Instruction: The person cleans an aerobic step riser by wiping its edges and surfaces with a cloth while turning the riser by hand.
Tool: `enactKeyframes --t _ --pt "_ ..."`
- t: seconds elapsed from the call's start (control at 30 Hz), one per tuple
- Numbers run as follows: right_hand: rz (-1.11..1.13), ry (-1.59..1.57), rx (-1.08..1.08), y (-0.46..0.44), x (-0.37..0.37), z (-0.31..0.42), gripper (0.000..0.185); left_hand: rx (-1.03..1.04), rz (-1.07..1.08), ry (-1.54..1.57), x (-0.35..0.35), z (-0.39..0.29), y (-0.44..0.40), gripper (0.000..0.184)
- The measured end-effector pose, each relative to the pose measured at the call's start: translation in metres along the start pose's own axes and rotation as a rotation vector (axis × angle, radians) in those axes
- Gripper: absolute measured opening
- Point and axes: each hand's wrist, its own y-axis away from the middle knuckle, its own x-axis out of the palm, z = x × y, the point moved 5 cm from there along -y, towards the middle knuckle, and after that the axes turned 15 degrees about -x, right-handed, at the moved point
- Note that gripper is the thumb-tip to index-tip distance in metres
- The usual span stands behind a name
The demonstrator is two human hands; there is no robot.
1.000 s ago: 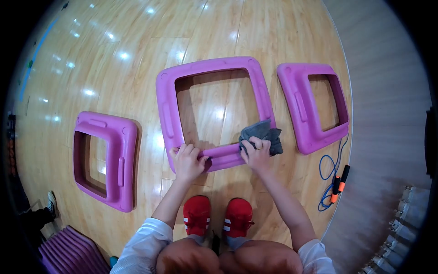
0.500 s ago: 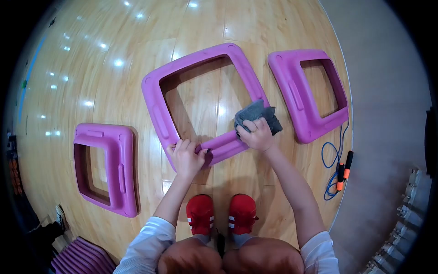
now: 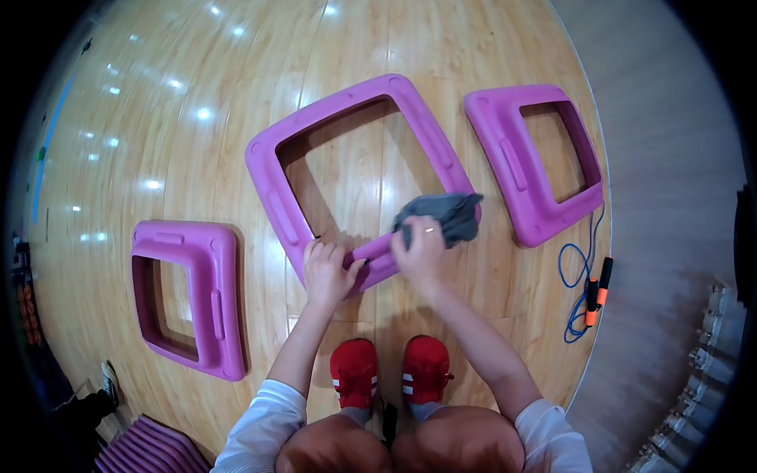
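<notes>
A purple square plastic frame (image 3: pixel 276 197) with a big square opening lies on the wooden floor in front of me. My left hand (image 3: pixel 327 268) grips its near-left corner, fingers over the inner edge and thumb on the near side. In my right hand (image 3: pixel 422 252) is a dark grey cloth (image 3: pixel 457 217), pressed on the near side of the frame by the right corner. Part of the cloth is bunched under my fingers and hidden.
Similar purple frames lie to the left (image 3: pixel 225 307) and right (image 3: pixel 505 165). A blue jump rope (image 3: pixel 587 296) with orange and black handles is at the right. Stacked purple pieces (image 3: pixel 150 445) stand lower left, near another person's shoe (image 3: pixel 109 382). My red shoes (image 3: pixel 353 370) are below the frame.
My right hand has slid the cloth left and toward me along the frame's near side. My left hand keeps its hold on the corner, and the frame has hardly moved.
</notes>
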Motion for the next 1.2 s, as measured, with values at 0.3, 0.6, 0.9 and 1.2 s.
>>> enactKeyframes --t 0.3,0.6,0.9,1.2 --pt "0.114 0.17 -0.366 -0.003 0.016 0.03 0.01 0.026 0.021 0.021 0.001 0.009 0.005 0.028" --pt "-0.041 0.277 -0.015 -0.012 -0.033 -0.066 0.008 0.0 0.043 0.041 0.004 0.006 0.002 0.028" --pt "0.029 -0.006 -0.446 0.007 0.033 0.056 0.012 0.03 0.093 0.045 0.0 0.008 0.002 0.027" --pt "-0.018 0.314 -0.238 -0.018 -0.027 -0.051 0.012 0.029 0.106 0.124 -0.003 0.008 0.001 0.027"
